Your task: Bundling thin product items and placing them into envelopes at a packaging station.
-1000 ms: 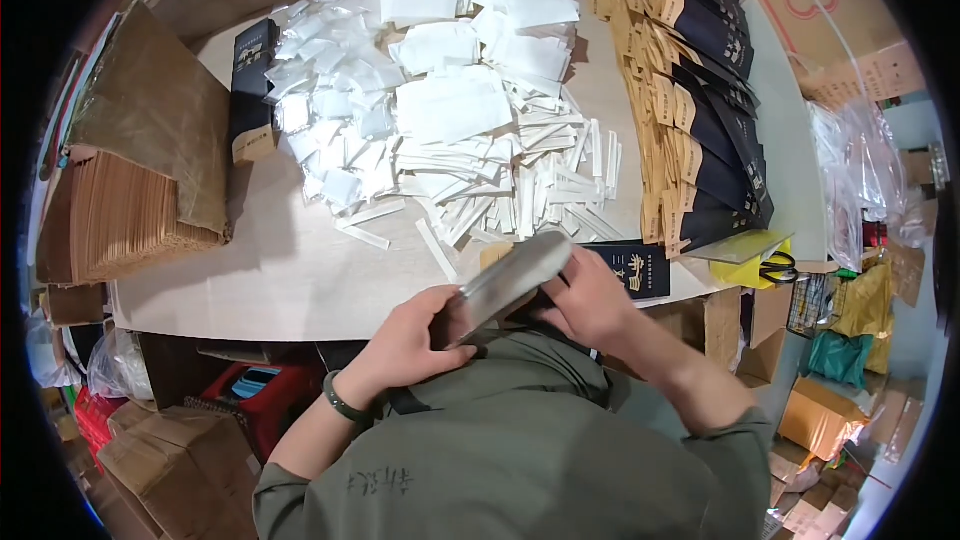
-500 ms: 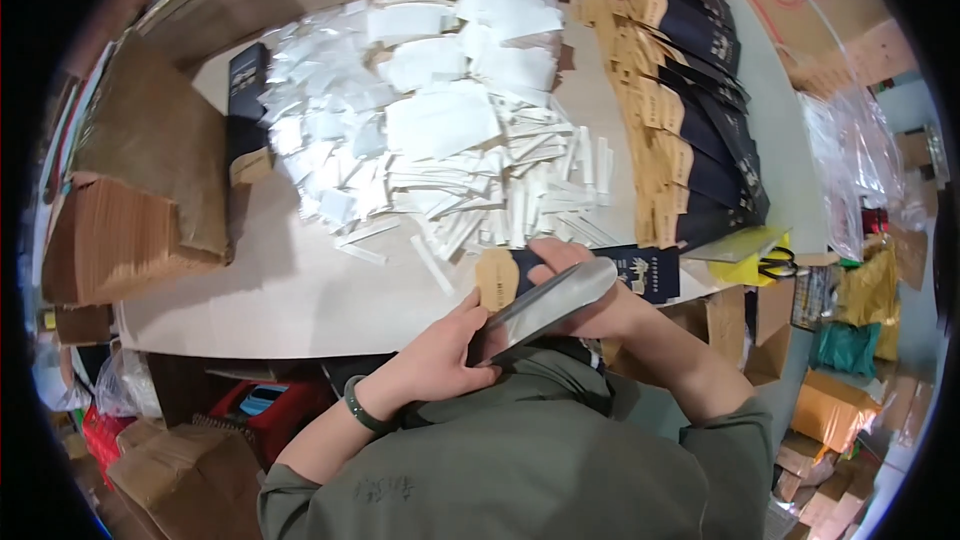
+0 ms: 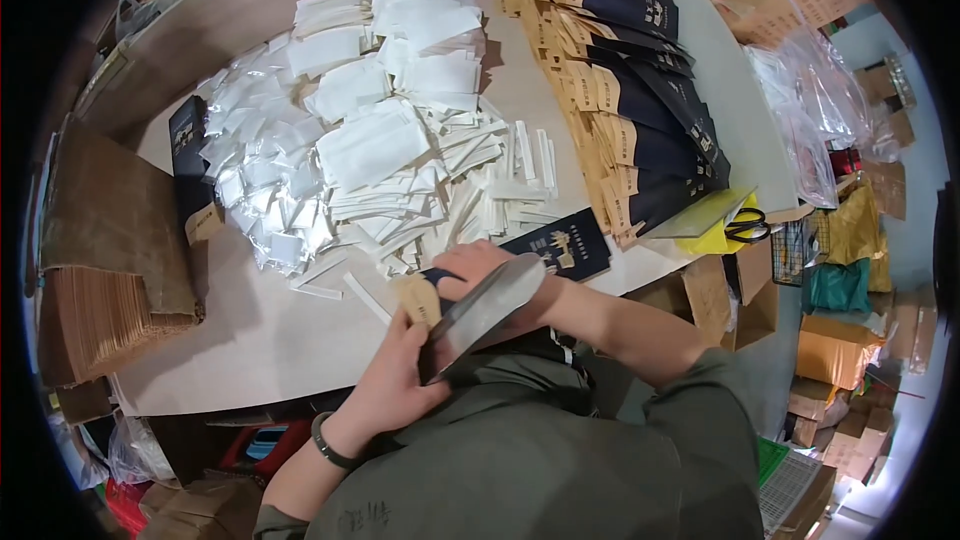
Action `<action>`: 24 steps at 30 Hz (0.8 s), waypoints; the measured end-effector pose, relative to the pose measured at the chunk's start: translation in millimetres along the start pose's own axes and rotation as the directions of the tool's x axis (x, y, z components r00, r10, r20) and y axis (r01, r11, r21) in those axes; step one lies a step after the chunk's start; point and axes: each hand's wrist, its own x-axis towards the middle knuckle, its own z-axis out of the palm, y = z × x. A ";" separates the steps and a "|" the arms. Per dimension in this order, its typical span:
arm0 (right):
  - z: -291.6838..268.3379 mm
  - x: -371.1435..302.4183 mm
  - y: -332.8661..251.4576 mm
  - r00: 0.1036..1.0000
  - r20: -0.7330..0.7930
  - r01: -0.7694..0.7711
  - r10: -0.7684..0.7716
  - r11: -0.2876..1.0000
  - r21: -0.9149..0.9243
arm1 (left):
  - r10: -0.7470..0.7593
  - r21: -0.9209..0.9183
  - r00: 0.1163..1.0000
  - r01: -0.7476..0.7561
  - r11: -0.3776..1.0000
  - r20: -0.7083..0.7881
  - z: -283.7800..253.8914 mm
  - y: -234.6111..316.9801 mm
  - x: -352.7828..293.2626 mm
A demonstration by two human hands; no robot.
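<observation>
A dark blue packet with a tan paper end [image 3: 420, 302] lies slantwise at the table's near edge, its printed part [image 3: 562, 248] pointing right. At the tan end my left hand [image 3: 392, 380] is closed, thumb and fingers pinching the packet's edge. Bent fingers of my right hand [image 3: 480, 268] grip the packet's middle from above. A grey, rounded elongated piece [image 3: 495, 308] passes between my hands and hides part of both palms; what it is I cannot make out. Just beyond lie loose narrow white sachets [image 3: 400, 210].
Flat white packets [image 3: 375, 145] and clear small bags [image 3: 265, 150] are heaped farther back. Overlapping blue-and-tan packets [image 3: 640, 105] line the right side. At the left stands a carton of brown paper pieces [image 3: 115, 320]. Black scissors [image 3: 748, 226] rest by a yellow item at the right edge.
The view has shifted, so the table's contents appear farther left. My hands still hold the packet, which now slants upward to the right instead of lying nearly level.
</observation>
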 end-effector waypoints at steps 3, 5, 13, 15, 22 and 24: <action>2.9 -15.9 13.6 0.999 -0.037 0.016 -0.016 1.000 0.002 | -0.043 -0.090 0.998 0.047 0.995 0.046 5.8 2.7 9.9; 1.1 -12.0 9.3 1.000 -0.010 0.001 -0.001 1.000 0.018 | -0.048 -0.147 0.997 0.056 0.988 0.058 -0.4 1.7 9.9; -10.0 9.1 -14.6 0.980 0.123 -0.159 0.154 0.987 0.029 | 0.053 -0.315 0.997 -0.068 0.947 -0.054 -4.1 -19.5 9.5; -4.4 3.8 -35.6 0.991 -0.038 -0.132 0.127 0.956 -0.263 | -0.175 -0.303 0.984 0.155 0.940 -0.041 -16.5 -36.4 -5.0; 9.9 50.6 -63.3 0.745 0.261 -0.586 0.614 0.789 -0.183 | -0.341 0.084 0.816 0.424 0.902 -0.466 -40.7 -45.2 -0.7; 12.2 50.6 -64.2 0.779 0.106 -0.624 0.618 0.780 0.043 | -0.217 0.235 0.813 0.394 0.889 -0.540 -37.0 -51.1 -16.7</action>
